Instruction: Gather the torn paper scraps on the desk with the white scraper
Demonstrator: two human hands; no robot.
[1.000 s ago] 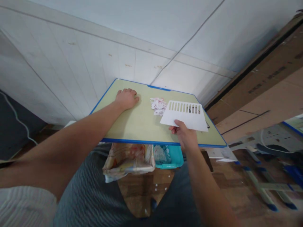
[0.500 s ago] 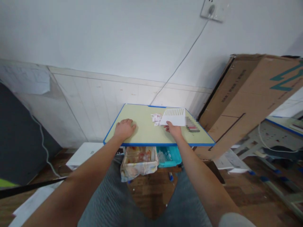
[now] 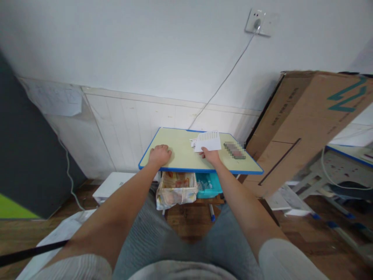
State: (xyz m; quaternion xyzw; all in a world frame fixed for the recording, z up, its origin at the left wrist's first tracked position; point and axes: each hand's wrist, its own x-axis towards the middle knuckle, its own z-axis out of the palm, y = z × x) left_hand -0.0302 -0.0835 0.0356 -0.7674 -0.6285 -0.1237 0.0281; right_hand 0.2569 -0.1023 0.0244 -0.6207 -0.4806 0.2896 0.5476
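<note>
My right hand (image 3: pixel 210 155) grips a white sheet (image 3: pixel 210 144) by its near edge, thumb on top. A row of slits or printed bars runs along the sheet's far side. Under its left edge lie some small white paper scraps (image 3: pixel 192 142), mostly covered. On the left part of the desk (image 3: pixel 177 157), my left hand (image 3: pixel 160 154) rests palm down with fingers loosely bent, holding nothing. Right of the sheet is a flat rectangular object (image 3: pixel 234 150), pixelated, so I cannot tell its kind.
Beneath the desk sit a cloth-lined basket (image 3: pixel 177 190) and a turquoise bin (image 3: pixel 210 190) with pale bits inside. A tall cardboard box (image 3: pixel 291 128) leans at the right. From the wall socket (image 3: pixel 258 24) a cable runs down behind the desk. At lower left stands a white box (image 3: pixel 112 186).
The view has shifted, so the desk appears slightly higher. My right hand has brought the sheet a little left, away from the pixelated object and over more of the scraps. My left hand stays on the desk.
</note>
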